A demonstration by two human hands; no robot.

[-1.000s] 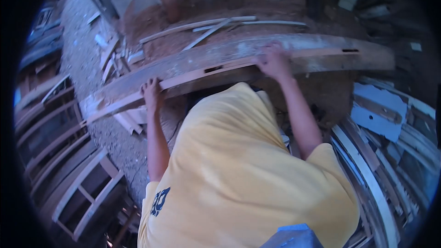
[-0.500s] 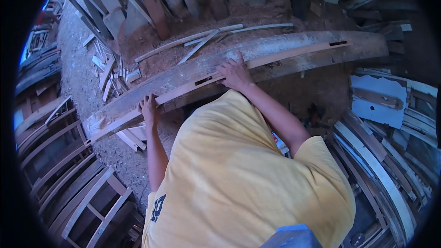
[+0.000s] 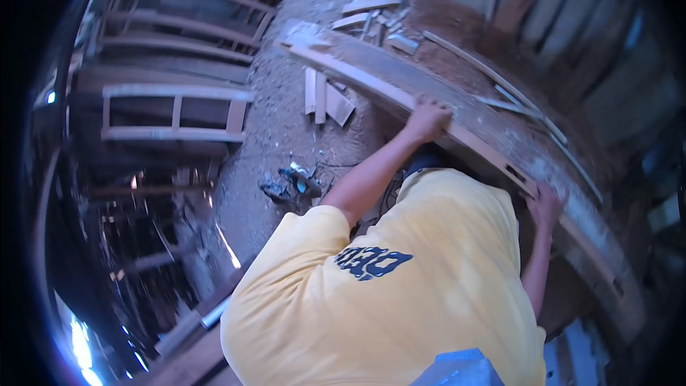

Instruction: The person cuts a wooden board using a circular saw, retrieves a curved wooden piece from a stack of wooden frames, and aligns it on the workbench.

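A long, narrow wooden strip (image 3: 486, 144) with slots cut into it lies along the near edge of a thick plank (image 3: 371, 64). My left hand (image 3: 429, 118) is closed over the strip near its middle, fingers bent across the top. Farther right, just past a dark slot (image 3: 513, 171), my right hand (image 3: 547, 204) grips the same strip, with its fingers partly hidden and slightly blurred. A second slot shows near the strip's right end.
Short wood offcuts (image 3: 325, 96) lie on the dirt floor near the plank's left end. A dark tool-like object with a cord (image 3: 289, 184) sits on the ground. Wooden frames (image 3: 175, 112) are stacked at left. Thin slats (image 3: 493, 75) lie beyond the plank.
The head view has swung left, so the plank now slopes down to the right. My left hand has shifted along the strip toward the right hand, nearer the slot.
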